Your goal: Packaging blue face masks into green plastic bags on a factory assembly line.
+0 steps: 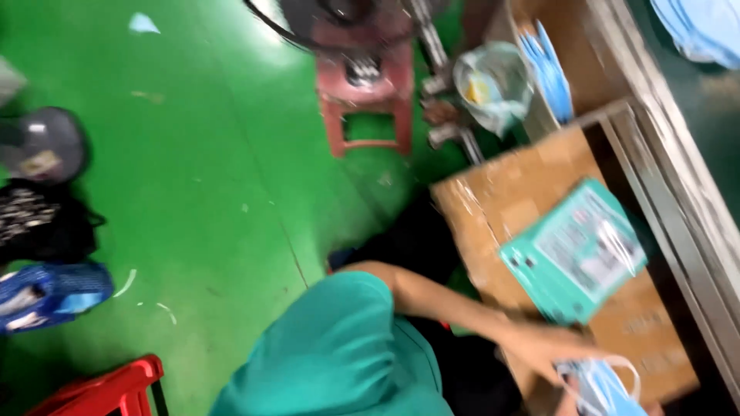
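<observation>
Blue face mask [597, 385] at five o'clock, pinched in one blurred hand [539, 350], which side unclear, beside a teal box [574, 250] on a cardboard carton [509, 192]; gripping gently should avoid creasing.

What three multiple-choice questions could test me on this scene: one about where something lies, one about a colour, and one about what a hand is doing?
1. Where does the teal packet lie?
A. on the cardboard box
B. on the floor
C. on the pink stool

2. What colour is the floor?
A. grey
B. green
C. brown

3. What is the hand at the lower right doing?
A. hanging free with nothing in it
B. pressing on the floor
C. gripping a light blue face mask

Answers:
1. A, the packet rests flat on top of the cardboard box.
2. B, bright green shows all round the pink stool.
3. C, the fingers close on the face mask, whose ear loop arches above it; motion blur hides which hand it is.
</observation>
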